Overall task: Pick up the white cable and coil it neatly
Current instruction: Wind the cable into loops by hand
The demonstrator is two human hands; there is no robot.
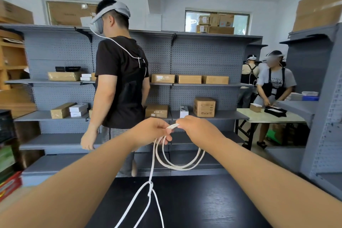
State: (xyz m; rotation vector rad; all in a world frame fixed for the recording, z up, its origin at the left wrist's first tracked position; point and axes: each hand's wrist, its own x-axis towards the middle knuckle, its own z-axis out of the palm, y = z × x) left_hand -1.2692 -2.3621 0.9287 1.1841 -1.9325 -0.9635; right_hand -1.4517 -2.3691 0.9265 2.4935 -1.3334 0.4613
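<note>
The white cable (pixel 177 165) hangs in the air in front of me, above a black table (pixel 203 205). My left hand (pixel 150 130) grips a bundle of its strands, and my right hand (pixel 197 128) pinches the same bundle just to the right, fingertips almost touching. Two or three loops droop below both hands. A long loose tail falls from my left hand, passes a small white clip, and splits into strands that run down over the table and out of the bottom edge.
A person in a dark shirt and headset (pixel 120 79) stands close behind the table, facing grey pegboard shelves (pixel 203 57) with cardboard boxes. Two more people work at a pale table (pixel 268 116) on the right. A grey shelf unit (pixel 323 116) stands at the right edge.
</note>
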